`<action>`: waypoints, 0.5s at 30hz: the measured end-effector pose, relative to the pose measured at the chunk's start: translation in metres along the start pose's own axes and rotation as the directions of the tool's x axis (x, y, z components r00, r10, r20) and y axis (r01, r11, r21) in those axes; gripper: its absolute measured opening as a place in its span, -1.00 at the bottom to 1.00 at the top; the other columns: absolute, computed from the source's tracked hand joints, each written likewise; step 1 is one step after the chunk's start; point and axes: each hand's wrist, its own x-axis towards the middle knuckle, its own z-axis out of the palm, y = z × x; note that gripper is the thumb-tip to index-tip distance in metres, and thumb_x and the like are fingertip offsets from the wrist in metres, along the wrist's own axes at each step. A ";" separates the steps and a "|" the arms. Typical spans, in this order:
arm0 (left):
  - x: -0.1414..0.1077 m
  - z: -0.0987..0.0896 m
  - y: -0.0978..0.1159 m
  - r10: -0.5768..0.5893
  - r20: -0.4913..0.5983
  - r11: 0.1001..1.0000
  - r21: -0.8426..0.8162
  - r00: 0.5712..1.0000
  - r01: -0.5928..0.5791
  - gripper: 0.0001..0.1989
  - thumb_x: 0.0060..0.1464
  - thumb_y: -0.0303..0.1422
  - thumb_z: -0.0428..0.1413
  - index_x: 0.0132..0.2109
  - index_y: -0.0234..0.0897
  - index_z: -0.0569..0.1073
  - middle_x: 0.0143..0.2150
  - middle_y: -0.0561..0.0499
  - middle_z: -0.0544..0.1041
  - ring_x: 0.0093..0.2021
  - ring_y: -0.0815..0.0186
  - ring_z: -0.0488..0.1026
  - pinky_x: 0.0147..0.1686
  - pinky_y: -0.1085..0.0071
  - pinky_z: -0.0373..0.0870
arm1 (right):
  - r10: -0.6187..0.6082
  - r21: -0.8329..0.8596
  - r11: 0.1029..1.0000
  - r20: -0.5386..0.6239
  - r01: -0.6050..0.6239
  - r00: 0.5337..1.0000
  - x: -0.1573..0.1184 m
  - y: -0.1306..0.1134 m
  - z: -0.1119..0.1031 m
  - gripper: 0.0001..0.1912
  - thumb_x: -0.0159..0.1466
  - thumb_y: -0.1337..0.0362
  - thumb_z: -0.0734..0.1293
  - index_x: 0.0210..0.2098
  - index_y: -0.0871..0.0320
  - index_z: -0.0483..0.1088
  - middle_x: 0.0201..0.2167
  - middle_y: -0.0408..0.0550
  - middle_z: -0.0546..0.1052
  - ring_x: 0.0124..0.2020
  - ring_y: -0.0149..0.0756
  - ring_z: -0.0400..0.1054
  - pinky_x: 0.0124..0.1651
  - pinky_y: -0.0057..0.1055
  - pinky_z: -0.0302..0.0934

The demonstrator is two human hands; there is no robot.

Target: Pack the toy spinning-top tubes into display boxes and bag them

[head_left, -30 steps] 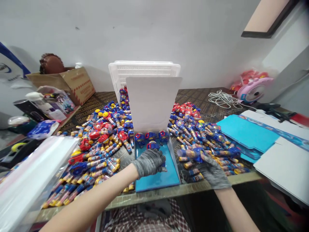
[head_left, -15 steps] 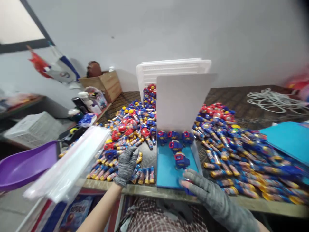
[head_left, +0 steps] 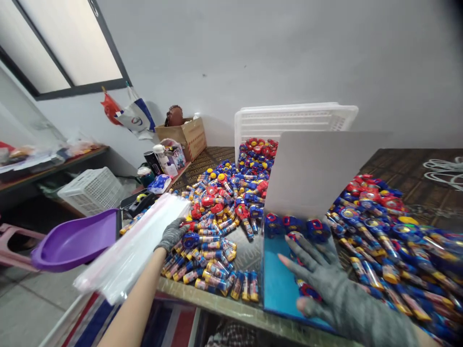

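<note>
My right hand (head_left: 320, 272), in a grey glove with bare fingertips, lies spread over a flat blue-lined box (head_left: 277, 274) whose pale lid (head_left: 311, 168) stands raised. Under and around its fingers are blue-and-red plastic toys (head_left: 318, 230), with several in a row along the box's back. My left hand (head_left: 171, 234), also gloved, is at the right edge of a stack of clear plastic bags (head_left: 137, 250). Its fingertips reach the pile of toys with printed tubes (head_left: 213, 231), near a red one; whether they grip anything is not clear.
Another pile of tubed toys (head_left: 383, 241) lies right of the box. Behind stands a white plastic basket (head_left: 296, 115). A purple scoop-like tray (head_left: 77, 243), bottles (head_left: 161, 156) and a cardboard box (head_left: 190, 137) are on the left; white cord (head_left: 444, 171) lies far right.
The view has swung left. My right hand has moved from the box's front edge up over the toys inside. My left hand has shifted left to the plastic bags' edge.
</note>
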 end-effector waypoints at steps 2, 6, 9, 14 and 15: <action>0.017 0.003 0.000 0.014 0.086 1.000 -0.011 0.996 -0.013 -0.41 -0.09 -0.25 0.16 0.11 -0.36 0.34 -0.03 -0.12 0.54 -0.06 0.14 0.48 -0.04 0.33 0.41 | 0.103 0.056 0.992 0.129 -0.111 0.986 0.064 -0.006 -0.002 -0.35 0.24 0.00 0.27 0.29 -0.05 0.11 0.33 0.07 0.10 0.29 0.09 0.04 0.25 0.10 0.01; 0.035 0.010 0.008 0.014 0.183 1.000 0.001 0.983 -0.014 -0.29 -0.22 -0.33 0.20 0.16 -0.34 0.29 -0.18 -0.06 0.58 -0.24 0.18 0.52 -0.25 0.37 0.46 | 0.365 -0.075 0.926 0.440 -0.371 0.821 0.190 0.001 0.043 -0.33 0.19 0.13 0.37 0.22 0.26 0.19 0.13 0.30 0.35 0.15 0.06 0.25 0.12 -0.11 0.19; 0.036 0.009 0.011 0.022 0.191 0.998 0.059 0.981 -0.034 -0.38 -0.37 -0.28 0.29 -0.04 -0.33 0.45 -0.18 -0.09 0.55 -0.17 0.10 0.49 -0.20 0.33 0.44 | 0.486 -0.155 0.869 0.445 -0.469 0.753 0.236 0.013 0.088 -0.51 0.23 0.24 0.34 0.09 0.36 0.30 -0.03 0.29 0.46 0.00 0.03 0.37 0.00 -0.07 0.26; 0.027 0.007 0.008 0.052 0.128 0.988 0.139 0.990 -0.069 -0.52 -0.29 -0.14 0.23 -0.17 -0.28 0.45 -0.18 -0.08 0.52 -0.11 0.06 0.46 -0.10 0.28 0.37 | 0.525 -0.111 0.843 0.387 -0.527 0.758 0.235 0.013 0.118 -0.60 0.36 0.35 0.16 0.18 0.24 0.19 0.06 0.17 0.40 0.04 -0.13 0.34 0.01 -0.12 0.27; 0.025 0.007 0.008 0.057 0.123 0.988 0.139 0.991 -0.074 -0.58 -0.21 -0.12 0.16 -0.20 -0.27 0.43 -0.23 -0.05 0.53 -0.13 0.08 0.46 -0.12 0.29 0.38 | 0.513 -0.083 0.847 0.380 -0.524 0.769 0.233 0.010 0.118 -0.58 0.34 0.39 0.16 0.19 0.26 0.19 0.09 0.23 0.38 0.05 -0.10 0.33 0.01 -0.15 0.26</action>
